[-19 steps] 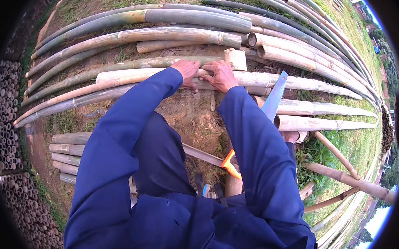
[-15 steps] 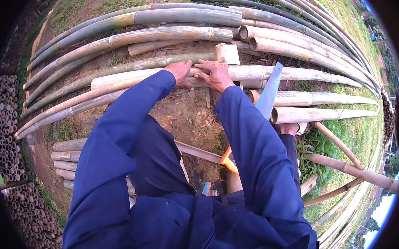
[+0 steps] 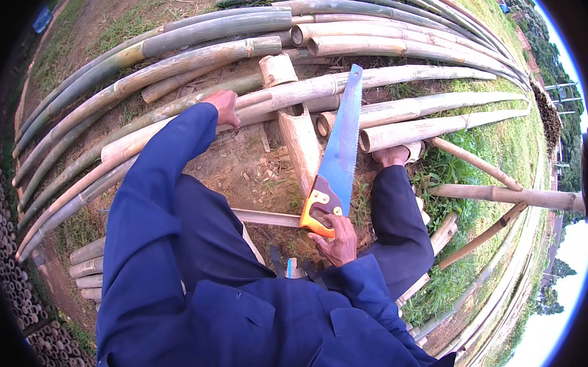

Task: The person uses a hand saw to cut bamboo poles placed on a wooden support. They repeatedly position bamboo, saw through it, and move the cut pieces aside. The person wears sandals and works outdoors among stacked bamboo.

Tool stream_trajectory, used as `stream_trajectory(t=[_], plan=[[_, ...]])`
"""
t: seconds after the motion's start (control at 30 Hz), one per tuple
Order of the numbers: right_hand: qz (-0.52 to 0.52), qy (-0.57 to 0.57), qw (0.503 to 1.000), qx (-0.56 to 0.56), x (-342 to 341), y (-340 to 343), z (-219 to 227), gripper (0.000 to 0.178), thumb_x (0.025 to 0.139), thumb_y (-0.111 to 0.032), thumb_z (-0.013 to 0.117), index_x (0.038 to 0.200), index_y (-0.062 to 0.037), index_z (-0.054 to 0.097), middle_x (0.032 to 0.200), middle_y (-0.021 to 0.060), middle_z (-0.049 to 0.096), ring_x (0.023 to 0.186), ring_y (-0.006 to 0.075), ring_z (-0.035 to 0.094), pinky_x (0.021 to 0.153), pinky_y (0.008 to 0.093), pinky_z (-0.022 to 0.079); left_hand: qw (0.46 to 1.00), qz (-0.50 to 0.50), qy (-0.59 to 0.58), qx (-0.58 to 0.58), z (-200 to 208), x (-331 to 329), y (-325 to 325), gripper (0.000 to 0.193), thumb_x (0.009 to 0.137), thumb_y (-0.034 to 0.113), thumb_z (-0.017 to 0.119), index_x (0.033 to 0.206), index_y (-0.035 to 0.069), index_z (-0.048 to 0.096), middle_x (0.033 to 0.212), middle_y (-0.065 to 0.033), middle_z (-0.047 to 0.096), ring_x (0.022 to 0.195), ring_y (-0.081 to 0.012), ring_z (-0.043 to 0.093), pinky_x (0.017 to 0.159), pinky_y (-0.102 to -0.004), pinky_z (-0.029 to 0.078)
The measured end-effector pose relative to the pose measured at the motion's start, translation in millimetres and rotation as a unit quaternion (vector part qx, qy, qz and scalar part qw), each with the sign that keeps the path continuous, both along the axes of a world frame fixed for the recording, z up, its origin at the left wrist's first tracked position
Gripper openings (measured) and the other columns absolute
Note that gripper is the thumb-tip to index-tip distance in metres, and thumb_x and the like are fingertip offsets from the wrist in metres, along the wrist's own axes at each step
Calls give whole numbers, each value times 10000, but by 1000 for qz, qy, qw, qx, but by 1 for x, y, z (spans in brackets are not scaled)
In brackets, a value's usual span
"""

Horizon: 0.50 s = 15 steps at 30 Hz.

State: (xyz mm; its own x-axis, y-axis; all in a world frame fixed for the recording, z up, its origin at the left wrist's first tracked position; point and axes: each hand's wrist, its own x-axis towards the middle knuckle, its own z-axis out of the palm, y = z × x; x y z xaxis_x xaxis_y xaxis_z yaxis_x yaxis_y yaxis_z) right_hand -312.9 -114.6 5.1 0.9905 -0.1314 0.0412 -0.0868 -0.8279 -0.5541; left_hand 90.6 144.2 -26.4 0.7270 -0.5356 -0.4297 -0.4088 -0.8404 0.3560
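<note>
My left hand (image 3: 223, 109) is closed over a pale bamboo pole (image 3: 304, 90), its thumb on the near side; some fingers are hidden. This pole lies across a thick, short bamboo piece (image 3: 300, 147) whose far end sticks up behind it. My right hand (image 3: 339, 241) is at the orange and dark handle of a handsaw (image 3: 340, 143), its fingers closed round the grip. The blue blade points away from me, its teeth toward the right, and its tip overlaps the pole in view. The saw stands to the right of the thick bamboo piece.
Long bamboo poles (image 3: 217, 23) lie in rows beyond my hands. Two cut pole ends (image 3: 365, 141) lie right of the saw, near my foot (image 3: 391, 155). A bamboo trestle (image 3: 501, 192) stands at the right. Stacked bamboo (image 3: 11, 258) lies far left; short pieces (image 3: 88, 267) lie nearer.
My right hand has left the pole, come back toward me and taken the saw's handle. The saw looks more upright and further left. My left hand has stayed on the pole.
</note>
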Motion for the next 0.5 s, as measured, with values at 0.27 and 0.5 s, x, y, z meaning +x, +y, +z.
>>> stream_trajectory(t=[0.27, 0.5], plan=[[91, 105, 988, -72, 6, -1, -38, 466, 774, -154, 801, 1181, -66, 593, 1041, 122, 577, 1019, 331, 594, 884, 456, 491, 999, 3, -17, -30, -2, -10, 28, 628, 598, 334, 874, 1040, -71, 690, 1033, -296, 719, 1027, -430, 701, 937, -470, 545], [-51, 60, 996, 42, -8, 7, -23, 384, 745, -61, 723, 1086, -6, 556, 935, 217, 595, 895, 423, 623, 780, 504, 505, 1000, 20, -9, 8, 0, -14, 25, 642, 592, 312, 877, 1085, -54, 689, 1044, -286, 719, 1045, -426, 692, 924, -472, 544]])
